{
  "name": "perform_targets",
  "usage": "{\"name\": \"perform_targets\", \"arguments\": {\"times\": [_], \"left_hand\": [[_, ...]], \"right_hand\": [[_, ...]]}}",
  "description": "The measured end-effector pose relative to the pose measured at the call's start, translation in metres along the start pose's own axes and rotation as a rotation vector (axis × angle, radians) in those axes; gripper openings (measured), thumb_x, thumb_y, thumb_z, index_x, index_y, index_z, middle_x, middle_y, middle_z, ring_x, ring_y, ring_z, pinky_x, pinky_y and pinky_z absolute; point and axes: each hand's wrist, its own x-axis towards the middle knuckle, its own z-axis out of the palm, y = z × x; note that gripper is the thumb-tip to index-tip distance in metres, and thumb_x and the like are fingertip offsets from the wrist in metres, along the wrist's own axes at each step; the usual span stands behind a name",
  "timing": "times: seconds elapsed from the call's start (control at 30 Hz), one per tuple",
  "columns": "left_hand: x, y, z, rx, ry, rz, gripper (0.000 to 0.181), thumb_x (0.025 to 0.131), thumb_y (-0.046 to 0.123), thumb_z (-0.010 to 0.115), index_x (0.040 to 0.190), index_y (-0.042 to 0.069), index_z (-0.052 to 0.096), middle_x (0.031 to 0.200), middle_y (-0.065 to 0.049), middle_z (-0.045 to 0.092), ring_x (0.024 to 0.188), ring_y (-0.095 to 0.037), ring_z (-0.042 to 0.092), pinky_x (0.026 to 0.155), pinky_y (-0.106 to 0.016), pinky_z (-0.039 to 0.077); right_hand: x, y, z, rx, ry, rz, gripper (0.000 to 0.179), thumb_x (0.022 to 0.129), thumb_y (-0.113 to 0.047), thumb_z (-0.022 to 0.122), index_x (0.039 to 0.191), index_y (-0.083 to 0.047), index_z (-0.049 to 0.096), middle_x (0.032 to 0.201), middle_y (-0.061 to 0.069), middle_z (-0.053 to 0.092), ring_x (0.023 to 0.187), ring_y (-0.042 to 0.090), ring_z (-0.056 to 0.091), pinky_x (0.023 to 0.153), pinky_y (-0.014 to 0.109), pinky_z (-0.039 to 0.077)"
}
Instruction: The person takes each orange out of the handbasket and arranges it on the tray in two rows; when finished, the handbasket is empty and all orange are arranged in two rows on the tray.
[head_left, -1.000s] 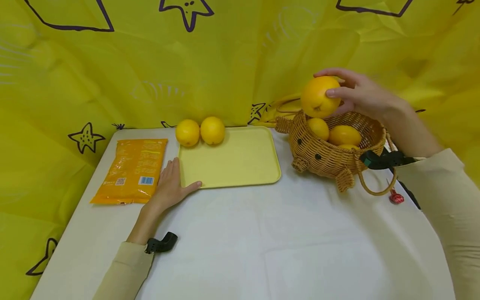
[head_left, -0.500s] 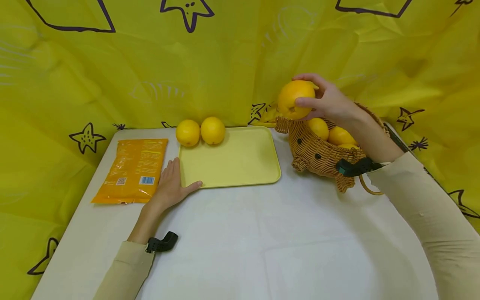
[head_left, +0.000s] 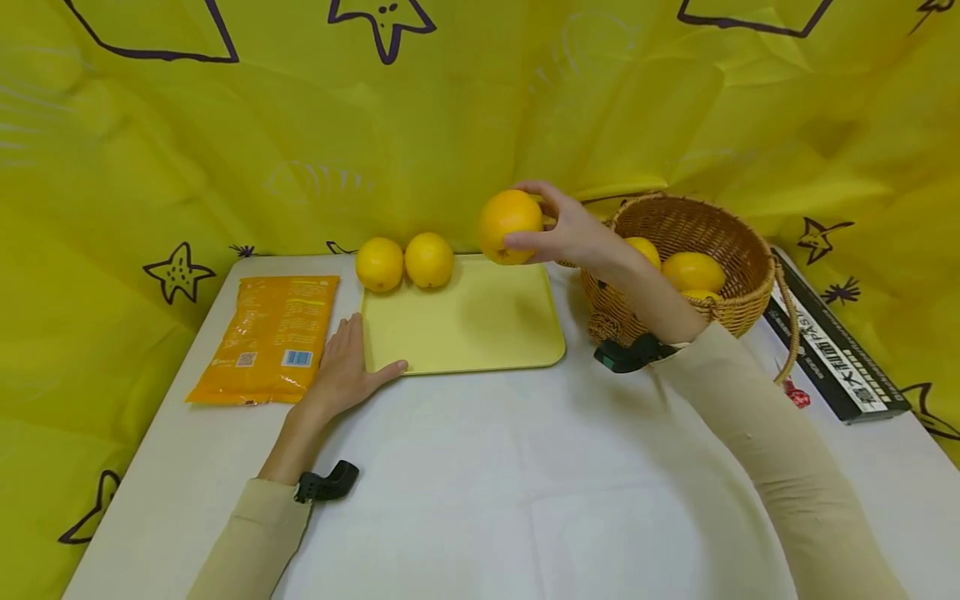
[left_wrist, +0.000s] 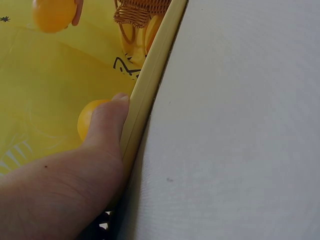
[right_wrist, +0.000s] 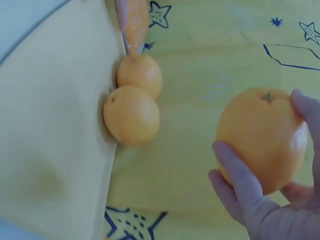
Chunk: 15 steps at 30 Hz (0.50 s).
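Observation:
An orange (head_left: 510, 227) is gripped between the thumb and fingers of my right hand (head_left: 566, 229), held above the back right part of the pale yellow tray (head_left: 465, 333). In the right wrist view the same orange (right_wrist: 262, 140) shows its stem end, with fingers curled around it. Two more oranges sit side by side at the tray's back left corner, the left orange (head_left: 379, 264) beside the right orange (head_left: 429, 260). My left hand (head_left: 341, 375) lies at the tray's front left corner, fingers straight along the left side and thumb at the front edge.
A wicker basket (head_left: 738, 310) with a pig face stands right of the tray, holding several yellow-orange fruits (head_left: 693, 272). An orange packet (head_left: 273, 342) lies left of my left hand. A black and white box (head_left: 847, 367) and a red wrapped lollipop (head_left: 797, 394) lie at the right. Yellow cloth (head_left: 450, 125) hangs behind.
My right hand has carried the orange leftward and a little down, from over the basket to over the tray. The box at the right has come into view. The left hand stays put.

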Motion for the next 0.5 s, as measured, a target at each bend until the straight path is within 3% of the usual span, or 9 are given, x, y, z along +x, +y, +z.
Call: {"name": "perform_targets", "arguments": {"times": [0.23, 0.37, 0.5], "left_hand": [[0.002, 0.000, 0.001, 0.008, -0.001, -0.002, 0.115, 0.086, 0.060, 0.061, 0.152, -0.008, -0.005, 0.161, -0.028, -0.002, 0.150, -0.044, -0.001, 0.123, -0.056, 0.004], [0.002, -0.001, 0.001, 0.007, 0.001, -0.003, 0.114, 0.086, 0.059, 0.061, 0.152, -0.008, -0.005, 0.161, -0.028, -0.001, 0.150, -0.043, -0.001, 0.123, -0.056, 0.004], [0.002, 0.000, 0.000, 0.005, 0.002, -0.003, 0.114, 0.086, 0.057, 0.063, 0.152, -0.008, -0.005, 0.161, -0.028, -0.001, 0.150, -0.043, -0.001, 0.123, -0.055, 0.005]], "right_hand": [[0.026, 0.013, 0.028, 0.105, 0.061, 0.004, 0.071, 0.091, -0.020, 0.066, 0.151, -0.024, 0.030, 0.141, 0.017, 0.039, 0.114, 0.033, 0.059, 0.079, 0.035, 0.061], [0.043, 0.026, 0.037, 0.240, 0.057, -0.028, 0.065, 0.093, -0.013, 0.062, 0.150, -0.024, 0.032, 0.139, 0.019, 0.038, 0.113, 0.036, 0.058, 0.082, 0.045, 0.060], [0.057, 0.040, 0.038, 0.442, 0.038, -0.037, 0.059, 0.095, -0.009, 0.055, 0.148, -0.025, 0.034, 0.142, 0.016, 0.036, 0.116, 0.035, 0.055, 0.087, 0.050, 0.057]]}}
